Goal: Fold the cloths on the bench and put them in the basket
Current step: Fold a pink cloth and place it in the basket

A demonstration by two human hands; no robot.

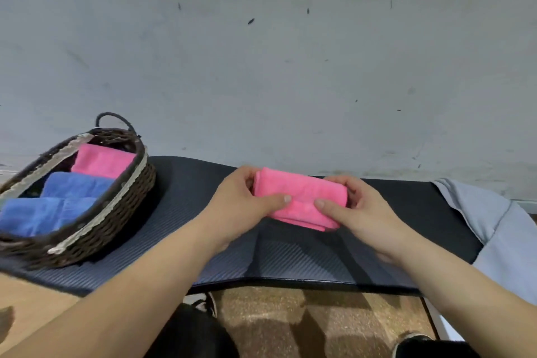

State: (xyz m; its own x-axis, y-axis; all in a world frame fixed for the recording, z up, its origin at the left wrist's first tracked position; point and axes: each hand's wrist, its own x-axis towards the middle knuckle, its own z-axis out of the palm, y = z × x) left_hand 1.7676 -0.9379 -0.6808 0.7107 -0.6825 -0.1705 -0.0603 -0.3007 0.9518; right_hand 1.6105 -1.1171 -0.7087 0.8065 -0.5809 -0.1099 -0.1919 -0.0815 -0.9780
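A folded pink cloth [302, 195] sits in the middle of the black bench [189, 212], held from both sides. My left hand [247, 200] grips its left end, thumb laid across the top. My right hand [363, 209] grips its right end the same way, thumb on the top face. At the bench's left end stands a dark wicker basket [122, 212] with a pale trim and a loop handle. Inside it lie a folded pink cloth [101, 161] at the back and two folded blue cloths [43, 212] in front.
A light grey fabric [494, 227] drapes over the bench's right end. A grey wall rises directly behind the bench. Below the front edge are a wooden floor [290, 322], my dark trousers and shoes.
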